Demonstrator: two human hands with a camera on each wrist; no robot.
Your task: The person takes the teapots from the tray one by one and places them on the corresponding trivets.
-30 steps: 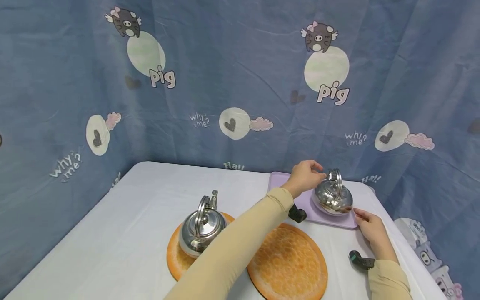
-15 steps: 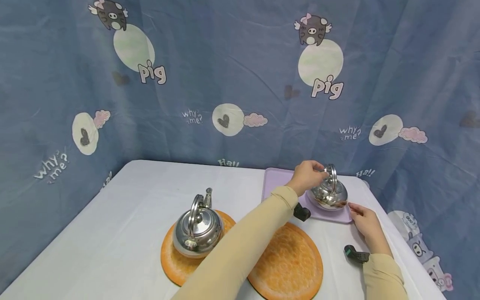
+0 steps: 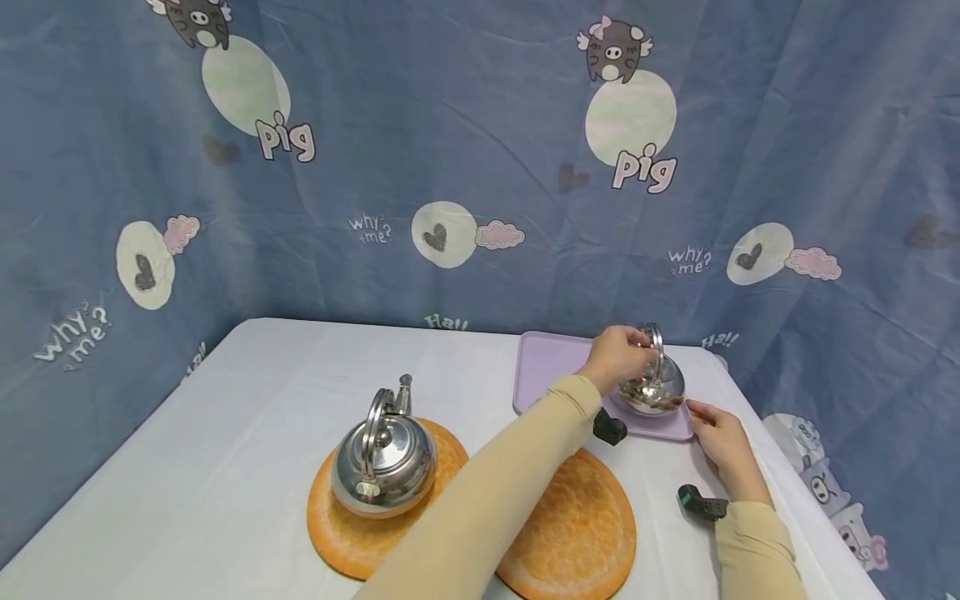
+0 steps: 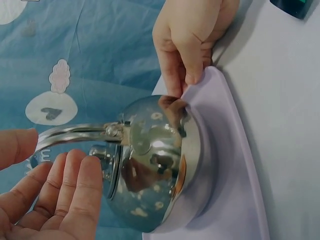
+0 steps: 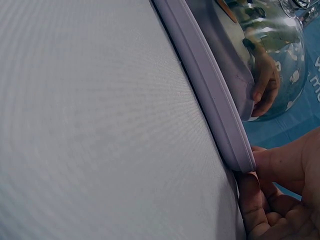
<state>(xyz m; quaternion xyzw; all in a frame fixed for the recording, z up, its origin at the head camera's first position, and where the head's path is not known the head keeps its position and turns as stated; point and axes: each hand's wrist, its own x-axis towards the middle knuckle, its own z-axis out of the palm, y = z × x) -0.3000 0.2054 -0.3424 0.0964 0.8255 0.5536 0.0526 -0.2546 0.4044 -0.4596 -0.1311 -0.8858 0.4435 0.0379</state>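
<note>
A shiny steel kettle (image 3: 660,392) sits on a lilac tray (image 3: 546,362) at the back right of the table. My left hand (image 3: 618,357) reaches across to its handle (image 4: 80,132). In the left wrist view the thumb and extended fingers stand either side of the handle without curling round it. At the tray's near right corner, my right hand (image 3: 720,433) pinches the rim (image 5: 242,155) between thumb and fingers; the kettle's side mirrors a hand. A second steel kettle (image 3: 386,467) rests on an orange round mat (image 3: 330,533), left of my left forearm.
Another orange round mat (image 3: 581,525) lies in front of the tray, partly covered by my left sleeve (image 3: 487,492). The white table (image 3: 225,450) ends at a blue patterned curtain (image 3: 337,167) behind and at the sides. A black wrist device (image 3: 701,503) sticks out from the right wrist.
My left hand has moved in closer to the tray kettle's handle. The right hand keeps its place at the tray corner. The head view has shifted, so everything appears farther left.
</note>
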